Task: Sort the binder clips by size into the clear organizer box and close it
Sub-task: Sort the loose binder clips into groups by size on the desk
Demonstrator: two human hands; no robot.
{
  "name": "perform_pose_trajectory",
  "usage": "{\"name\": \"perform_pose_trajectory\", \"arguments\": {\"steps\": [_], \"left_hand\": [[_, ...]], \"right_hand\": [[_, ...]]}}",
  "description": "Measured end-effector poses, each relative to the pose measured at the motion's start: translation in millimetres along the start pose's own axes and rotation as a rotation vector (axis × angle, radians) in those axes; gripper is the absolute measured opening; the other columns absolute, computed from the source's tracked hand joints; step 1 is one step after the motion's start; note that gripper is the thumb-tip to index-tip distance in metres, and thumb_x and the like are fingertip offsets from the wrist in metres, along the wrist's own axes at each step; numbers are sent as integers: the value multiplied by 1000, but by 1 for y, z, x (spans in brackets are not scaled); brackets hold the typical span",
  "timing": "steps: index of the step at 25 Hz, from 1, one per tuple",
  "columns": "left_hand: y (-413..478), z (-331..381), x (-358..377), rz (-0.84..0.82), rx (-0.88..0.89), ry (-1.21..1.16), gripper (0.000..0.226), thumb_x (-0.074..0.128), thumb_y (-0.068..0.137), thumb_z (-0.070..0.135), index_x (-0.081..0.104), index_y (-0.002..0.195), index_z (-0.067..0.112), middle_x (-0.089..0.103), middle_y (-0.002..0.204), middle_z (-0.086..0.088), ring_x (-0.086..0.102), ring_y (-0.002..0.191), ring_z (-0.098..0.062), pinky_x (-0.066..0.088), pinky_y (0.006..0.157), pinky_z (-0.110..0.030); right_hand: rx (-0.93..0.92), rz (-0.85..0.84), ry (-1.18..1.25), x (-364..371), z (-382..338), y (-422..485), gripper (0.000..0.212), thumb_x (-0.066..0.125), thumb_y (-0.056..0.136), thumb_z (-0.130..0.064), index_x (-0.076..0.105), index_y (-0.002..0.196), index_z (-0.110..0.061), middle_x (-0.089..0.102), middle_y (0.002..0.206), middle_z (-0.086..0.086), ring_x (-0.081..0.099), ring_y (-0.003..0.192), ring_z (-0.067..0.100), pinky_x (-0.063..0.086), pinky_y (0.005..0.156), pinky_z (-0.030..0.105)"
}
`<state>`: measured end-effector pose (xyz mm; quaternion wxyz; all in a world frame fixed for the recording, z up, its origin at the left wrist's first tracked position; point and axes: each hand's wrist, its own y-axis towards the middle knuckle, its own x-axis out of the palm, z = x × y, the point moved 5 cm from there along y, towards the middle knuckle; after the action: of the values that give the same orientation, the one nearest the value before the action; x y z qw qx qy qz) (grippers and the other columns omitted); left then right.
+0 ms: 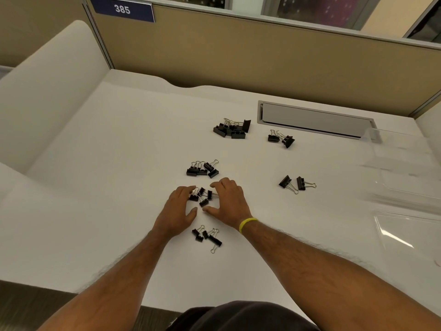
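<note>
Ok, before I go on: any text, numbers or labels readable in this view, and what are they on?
"385": white digits on a dark blue sign fixed to the top of the cubicle partition, upper left.
Nothing readable on the binder clips, the yellow wristband or the clear organizer box.

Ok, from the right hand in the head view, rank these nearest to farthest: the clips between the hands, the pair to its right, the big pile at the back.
From the right hand:
1. Clips between the hands, touching its fingers.
2. Pair to its right, mid-desk.
3. Big pile at the back, beside the desk slot.

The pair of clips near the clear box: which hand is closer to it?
Right. The right hand lies left of the pair of clips; the left hand is farther left, beyond the right hand.
</note>
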<state>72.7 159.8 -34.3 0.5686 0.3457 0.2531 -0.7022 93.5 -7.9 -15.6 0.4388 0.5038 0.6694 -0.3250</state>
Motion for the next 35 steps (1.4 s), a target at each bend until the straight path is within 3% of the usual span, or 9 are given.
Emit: {"name": "perform_pose_trajectory", "arguments": {"steps": [4, 7, 13, 22, 26, 30, 35], "left_hand": [[-2, 3, 1, 25, 5, 3, 60, 67, 82, 17, 44, 137, 15, 49, 127, 0, 51, 113, -17, 41, 102, -33], [-1, 5, 1, 50, -17, -26, 58, 69, 82, 18, 46, 135, 16, 49, 127, 1, 51, 112, -17, 43, 101, -35], [3, 29, 1, 149, 71, 145, 46, 60, 81, 33, 51, 125, 18, 52, 124, 1, 50, 111, -19, 40, 91, -34], [27, 92, 55, -56, 294, 297, 53, 49, 86, 43, 48, 133, 18, 45, 144, -5, 38, 135, -23, 33, 105, -43], [44, 114, 82, -169, 309, 316, 57, 54, 87, 39, 41, 139, 19, 38, 150, -5, 31, 141, -25, 30, 111, -45], [63, 134, 109, -300, 293, 340, 66, 54, 90, 38, 28, 148, 21, 25, 157, -3, 17, 146, -24, 16, 116, -41], [98, 166, 133, -390, 298, 355, 73, 55, 90, 37, 18, 152, 22, 14, 161, -3, 10, 148, -23, 17, 119, -41]], "right_hand": [[51, -42, 62, 1, 29, -15, 75, 72, 74, -55, 47, 134, -18, 46, 136, 3, 42, 126, 21, 37, 105, 36], [43, -108, 82, 6, 46, -30, 75, 65, 82, -55, 41, 142, -17, 34, 153, 3, 27, 143, 20, 24, 118, 36], [43, -76, 80, 4, 61, -52, 69, 60, 88, -51, 39, 145, -17, 27, 158, 2, 21, 147, 19, 18, 121, 35], [174, 0, 7, -24, 111, -86, 79, 54, 89, -57, 25, 151, -18, 14, 162, 4, 9, 150, 20, 9, 122, 38], [248, 20, -17, -41, 145, -90, 78, 54, 89, -57, 26, 151, -19, 16, 162, 4, 11, 150, 21, 11, 122, 38], [309, 82, -20, -64, 177, -88, 74, 57, 90, -49, 28, 150, -17, 19, 161, 7, 15, 149, 23, 14, 120, 37], [374, 133, 15, -81, 210, -80, 70, 59, 90, -43, 32, 149, -16, 21, 160, 6, 17, 148, 22, 18, 121, 40]]}}
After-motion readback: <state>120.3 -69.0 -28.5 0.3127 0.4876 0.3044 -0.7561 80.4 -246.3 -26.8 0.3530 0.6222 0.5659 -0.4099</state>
